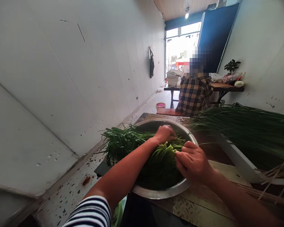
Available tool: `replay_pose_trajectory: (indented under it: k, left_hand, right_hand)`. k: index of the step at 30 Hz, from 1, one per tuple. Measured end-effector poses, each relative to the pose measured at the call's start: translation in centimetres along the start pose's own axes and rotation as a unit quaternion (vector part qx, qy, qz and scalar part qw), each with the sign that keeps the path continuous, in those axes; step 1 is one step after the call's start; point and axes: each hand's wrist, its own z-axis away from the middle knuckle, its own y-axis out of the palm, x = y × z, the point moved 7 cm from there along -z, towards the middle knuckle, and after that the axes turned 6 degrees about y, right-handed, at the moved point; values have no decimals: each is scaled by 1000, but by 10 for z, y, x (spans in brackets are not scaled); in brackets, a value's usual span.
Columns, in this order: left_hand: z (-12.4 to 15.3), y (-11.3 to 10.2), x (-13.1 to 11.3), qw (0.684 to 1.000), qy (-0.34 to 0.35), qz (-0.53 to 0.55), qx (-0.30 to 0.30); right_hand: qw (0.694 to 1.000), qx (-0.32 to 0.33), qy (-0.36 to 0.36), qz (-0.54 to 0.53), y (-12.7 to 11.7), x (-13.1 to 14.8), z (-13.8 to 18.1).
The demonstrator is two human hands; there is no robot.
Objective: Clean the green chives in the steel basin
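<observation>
A wide steel basin sits on the table in front of me, filled with long green chives whose tips hang out over its left rim. My left hand reaches into the basin, fingers curled down on the chives. My right hand is closed round the cut ends of a chive bundle at the basin's right side. The two hands hold the same bundle, a short way apart.
A big pile of long green stalks lies in a white tray to my right. A person in a plaid shirt sits on a bench ahead at another table. A white wall runs along the left; a pink bucket stands on the floor.
</observation>
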Motion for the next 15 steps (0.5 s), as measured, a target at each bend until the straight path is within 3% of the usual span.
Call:
replay_pose_trajectory:
  k: [3, 7, 10, 15]
  left_hand:
    - [1, -15, 5, 990, -54, 116, -60]
    - [8, -28, 19, 945, -123, 262, -156]
    - [11, -25, 22, 920, -141, 328, -163]
    - [13, -22, 19, 920, -153, 325, -157]
  right_hand:
    - [990, 37, 123, 55, 12, -28, 3]
    - [942, 137, 271, 144, 33, -69, 14]
    - [925, 172, 302, 155, 40, -80, 17]
    - [915, 188, 322, 156, 40, -83, 20]
